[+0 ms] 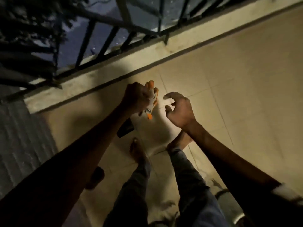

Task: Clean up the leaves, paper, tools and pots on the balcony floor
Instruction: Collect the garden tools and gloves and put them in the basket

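Nearest the camera, two legs in dark trousers (188, 185) are seen, with bare feet (177, 142) planted on the tiled balcony floor (237, 95). Leaf litter (165, 205) is scattered on the tiles near the bottom edge, though it is blurred. A dark flat object (126, 128) lies on the floor just under the left forearm; what it is cannot be told. Above the feet, an orange-and-white tool (151, 102) is gripped in the left hand (136, 98), its fingers curled round the handles. The right hand (179, 110) is held just beside it, holding nothing, fingers spread and loosely bent. Beyond the hands, a low concrete kerb (131, 58) is topped by a dark metal railing (106, 38).
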